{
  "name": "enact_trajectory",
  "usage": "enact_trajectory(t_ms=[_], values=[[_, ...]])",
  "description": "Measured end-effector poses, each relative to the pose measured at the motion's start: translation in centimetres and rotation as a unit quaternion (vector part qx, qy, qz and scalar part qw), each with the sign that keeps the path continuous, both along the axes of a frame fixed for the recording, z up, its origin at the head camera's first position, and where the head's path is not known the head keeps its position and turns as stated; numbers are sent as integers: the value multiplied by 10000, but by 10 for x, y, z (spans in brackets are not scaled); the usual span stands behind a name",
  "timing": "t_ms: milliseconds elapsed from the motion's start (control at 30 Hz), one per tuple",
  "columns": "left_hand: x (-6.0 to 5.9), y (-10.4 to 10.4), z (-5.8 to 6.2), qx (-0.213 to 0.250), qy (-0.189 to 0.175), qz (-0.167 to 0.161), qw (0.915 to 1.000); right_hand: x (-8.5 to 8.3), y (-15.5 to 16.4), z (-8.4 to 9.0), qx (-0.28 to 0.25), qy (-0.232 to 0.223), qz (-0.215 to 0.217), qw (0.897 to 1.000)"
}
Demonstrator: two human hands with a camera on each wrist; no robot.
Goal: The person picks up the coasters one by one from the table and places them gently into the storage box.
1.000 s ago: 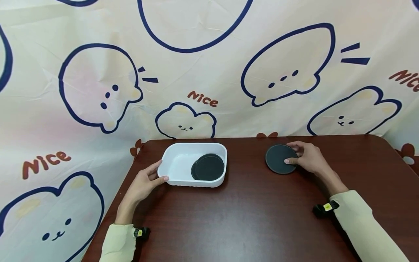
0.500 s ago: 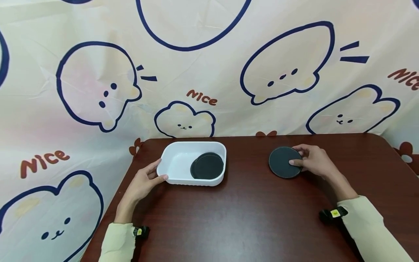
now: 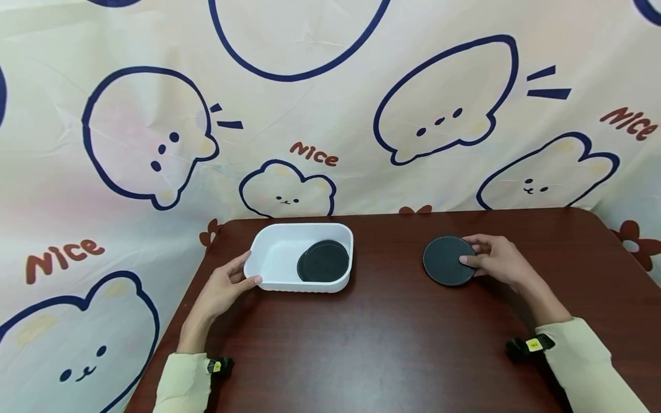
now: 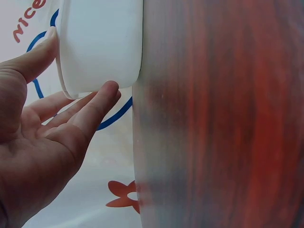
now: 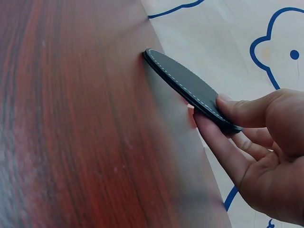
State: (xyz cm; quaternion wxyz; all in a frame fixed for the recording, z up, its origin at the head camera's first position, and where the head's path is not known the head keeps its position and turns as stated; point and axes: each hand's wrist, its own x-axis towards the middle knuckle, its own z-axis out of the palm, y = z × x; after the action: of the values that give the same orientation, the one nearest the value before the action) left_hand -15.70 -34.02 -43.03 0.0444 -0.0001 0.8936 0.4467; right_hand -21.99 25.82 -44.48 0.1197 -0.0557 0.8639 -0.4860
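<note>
A white plastic basin (image 3: 276, 258) stands at the left of the table's far side. Inside it, toward its right end, lies a round dark coaster (image 3: 324, 261), leaning against the wall. My left hand (image 3: 222, 292) holds the basin by its left end, thumb near the front corner and fingers at the far side; the left wrist view shows the thumb at the rim and fingertips against the outer wall. At the right, my right hand (image 3: 498, 261) pinches another round dark coaster (image 5: 185, 83) by its edge, thumb on top and fingers beneath. Light stitching runs round its rim, and it is tilted above the table.
The dark brown wooden table (image 3: 382, 344) has its far edge against a cream cloth backdrop (image 3: 310, 115) printed with blue-outlined cartoon bears. Black bands with small devices sit at both sleeve cuffs.
My right hand has brought the coaster slightly to the right and nearer to me. My left hand and the basin keep their places, while the head view has shifted a little.
</note>
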Motion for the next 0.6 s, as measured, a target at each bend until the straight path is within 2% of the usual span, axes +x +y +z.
enact_trajectory(t_ms=[600], values=[[0,1,0,-58,-17,-1,10000,9,-5,7,-805,-550,145,9951]])
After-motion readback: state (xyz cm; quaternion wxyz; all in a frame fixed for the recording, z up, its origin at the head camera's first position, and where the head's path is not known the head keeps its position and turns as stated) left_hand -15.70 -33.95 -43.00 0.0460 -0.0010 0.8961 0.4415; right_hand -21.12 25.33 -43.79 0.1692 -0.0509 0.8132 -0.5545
